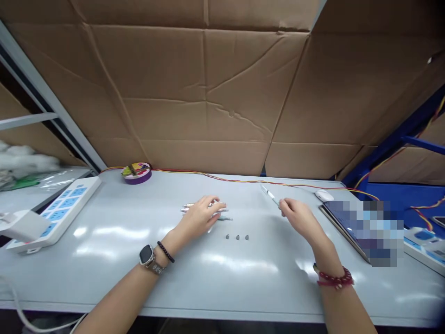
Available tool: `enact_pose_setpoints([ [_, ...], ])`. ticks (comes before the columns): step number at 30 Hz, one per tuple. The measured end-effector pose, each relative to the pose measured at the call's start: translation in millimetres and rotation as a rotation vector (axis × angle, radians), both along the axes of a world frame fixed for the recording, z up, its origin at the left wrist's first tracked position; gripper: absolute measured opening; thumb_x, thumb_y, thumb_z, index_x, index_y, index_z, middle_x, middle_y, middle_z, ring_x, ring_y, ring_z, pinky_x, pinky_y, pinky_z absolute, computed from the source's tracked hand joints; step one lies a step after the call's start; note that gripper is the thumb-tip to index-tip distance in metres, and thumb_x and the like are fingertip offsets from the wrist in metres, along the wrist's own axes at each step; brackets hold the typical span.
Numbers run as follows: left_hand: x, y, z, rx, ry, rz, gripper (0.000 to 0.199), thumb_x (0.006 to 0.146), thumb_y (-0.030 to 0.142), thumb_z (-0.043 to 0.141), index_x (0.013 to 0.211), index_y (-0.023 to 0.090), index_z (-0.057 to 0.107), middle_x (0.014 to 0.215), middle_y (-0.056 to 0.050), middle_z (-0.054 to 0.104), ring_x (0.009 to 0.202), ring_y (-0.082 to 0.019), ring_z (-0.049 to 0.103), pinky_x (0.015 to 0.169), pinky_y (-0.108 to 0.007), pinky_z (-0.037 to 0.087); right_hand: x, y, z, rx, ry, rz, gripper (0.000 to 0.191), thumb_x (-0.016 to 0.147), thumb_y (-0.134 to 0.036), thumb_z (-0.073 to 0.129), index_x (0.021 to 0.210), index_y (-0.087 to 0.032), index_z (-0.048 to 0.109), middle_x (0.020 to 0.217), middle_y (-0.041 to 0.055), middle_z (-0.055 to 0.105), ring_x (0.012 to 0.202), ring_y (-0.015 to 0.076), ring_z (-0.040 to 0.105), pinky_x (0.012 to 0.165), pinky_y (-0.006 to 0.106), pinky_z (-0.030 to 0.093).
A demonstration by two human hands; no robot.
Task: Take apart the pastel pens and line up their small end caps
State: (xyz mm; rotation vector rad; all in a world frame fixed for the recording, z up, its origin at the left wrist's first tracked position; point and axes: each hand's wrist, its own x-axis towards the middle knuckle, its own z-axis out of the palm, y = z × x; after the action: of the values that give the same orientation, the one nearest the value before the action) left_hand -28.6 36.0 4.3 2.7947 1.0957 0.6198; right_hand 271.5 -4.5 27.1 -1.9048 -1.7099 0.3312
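In the head view my right hand is closed around one end of a slim white and pale green pen. The pen slants away to the far left, its other end above the grey table. My left hand hovers over or rests on several slim pens lying side by side, fingers bent and apart. It covers their middle parts, so I cannot tell whether it touches them. Three small grey tip-like pieces sit in a row on the table, nearer to me.
A white power strip with a plugged-in adapter lies at the left. Near the back are a round purple box, thin red and yellow wires and a white mouse. A dark flat item, partly blurred, lies right. Cardboard rises behind.
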Motion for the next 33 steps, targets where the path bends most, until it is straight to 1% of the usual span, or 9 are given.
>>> enact_pose_setpoints([
  [6, 13, -12, -7.5, 0.188, -0.171, 0.038, 0.045, 0.089, 0.025, 0.051, 0.132, 0.029, 0.04, 0.126, -0.01, 0.045, 0.116, -0.026, 0.045, 0.093, -0.041, 0.045, -39, -5, 4.0, 0.075, 0.135, 0.116, 0.044, 0.096, -0.044, 0.023, 0.058, -0.024, 0.035, 0.055, 0.0009, 0.047, 0.051, 0.0155, 0.045, 0.049, 0.028, 0.034],
  [11, 22, -26, -3.2, 0.432, -0.114, 0.038, 0.029, 0.089, 0.028, 0.054, 0.118, 0.034, 0.053, 0.122, -0.006, 0.057, 0.119, -0.028, 0.047, 0.104, -0.054, 0.026, -69, -14, -4.4, 0.035, 0.156, 0.37, 0.045, 0.097, -0.04, 0.026, 0.058, -0.022, 0.042, 0.054, -0.0024, 0.045, 0.051, 0.0126, 0.043, 0.05, 0.025, 0.034],
  [13, 24, -29, 0.5, 0.4, -0.091, 0.063, 0.018, 0.093, 0.022, 0.048, 0.105, 0.03, 0.058, 0.101, -0.003, 0.067, 0.11, -0.025, 0.055, 0.106, -0.057, 0.02, -75, -16, -7.2, 0.036, 0.134, 0.446, 0.046, 0.097, -0.038, 0.027, 0.056, -0.022, 0.041, 0.053, -0.0029, 0.042, 0.049, 0.0116, 0.038, 0.049, 0.025, 0.03],
  [16, 25, -32, 1.3, 0.288, -0.069, 0.042, 0.021, 0.095, 0.018, 0.039, 0.098, 0.024, 0.058, 0.074, 0.001, 0.068, 0.08, -0.018, 0.065, 0.095, -0.046, 0.038, -77, -17, -9.2, 0.075, 0.133, 0.442, 0.048, 0.096, -0.039, 0.026, 0.052, -0.022, 0.035, 0.049, -0.0035, 0.032, 0.047, 0.0113, 0.028, 0.048, 0.026, 0.024],
  [18, 26, -33, -0.9, 0.235, -0.052, 0.024, 0.02, 0.096, 0.022, 0.037, 0.104, 0.021, 0.056, 0.072, -0.001, 0.067, 0.068, -0.017, 0.064, 0.074, -0.033, 0.048, -77, -17, -8.5, 0.082, 0.191, 0.417, 0.049, 0.095, -0.041, 0.027, 0.051, -0.022, 0.031, 0.049, -0.0038, 0.027, 0.047, 0.0114, 0.024, 0.047, 0.026, 0.022],
  [20, 26, -34, -2.6, 0.191, -0.043, 0.036, 0.019, 0.096, 0.026, 0.038, 0.102, 0.021, 0.055, 0.074, -0.001, 0.067, 0.064, -0.017, 0.064, 0.057, -0.026, 0.046, -77, -18, -6.7, 0.047, 0.28, 0.408, 0.049, 0.095, -0.044, 0.028, 0.051, -0.022, 0.029, 0.051, -0.004, 0.024, 0.048, 0.0116, 0.022, 0.047, 0.027, 0.02],
  [23, 27, -38, -0.1, 0.125, -0.056, 0.087, 0.017, 0.095, 0.026, 0.04, 0.091, 0.021, 0.056, 0.08, -0.001, 0.067, 0.062, -0.015, 0.063, 0.047, -0.023, 0.04, -79, -21, -4.0, -0.017, 0.382, 0.389, 0.048, 0.094, -0.048, 0.031, 0.054, -0.023, 0.028, 0.053, -0.0044, 0.022, 0.049, 0.0119, 0.021, 0.046, 0.027, 0.019],
  [29, 27, -39, 12.5, 0.032, -0.166, 0.086, 0.014, 0.094, 0.025, 0.044, 0.089, 0.02, 0.056, 0.093, -0.004, 0.065, 0.083, -0.019, 0.062, 0.065, -0.027, 0.048, -83, -22, -2.5, -0.007, 0.459, 0.357, 0.045, 0.093, -0.048, 0.034, 0.056, -0.022, 0.027, 0.056, -0.0045, 0.022, 0.051, 0.0116, 0.023, 0.046, 0.026, 0.022],
  [33, 26, -37, 14.5, -0.089, -0.125, 0.103, 0.019, 0.096, 0.024, 0.038, 0.093, 0.019, 0.056, 0.091, -0.004, 0.066, 0.087, -0.021, 0.061, 0.071, -0.031, 0.048, -77, -18, -0.7, 0.006, 0.344, 0.429, 0.037, 0.094, -0.04, 0.039, 0.063, -0.021, 0.045, 0.058, -0.0034, 0.04, 0.054, 0.0122, 0.036, 0.05, 0.025, 0.031],
])
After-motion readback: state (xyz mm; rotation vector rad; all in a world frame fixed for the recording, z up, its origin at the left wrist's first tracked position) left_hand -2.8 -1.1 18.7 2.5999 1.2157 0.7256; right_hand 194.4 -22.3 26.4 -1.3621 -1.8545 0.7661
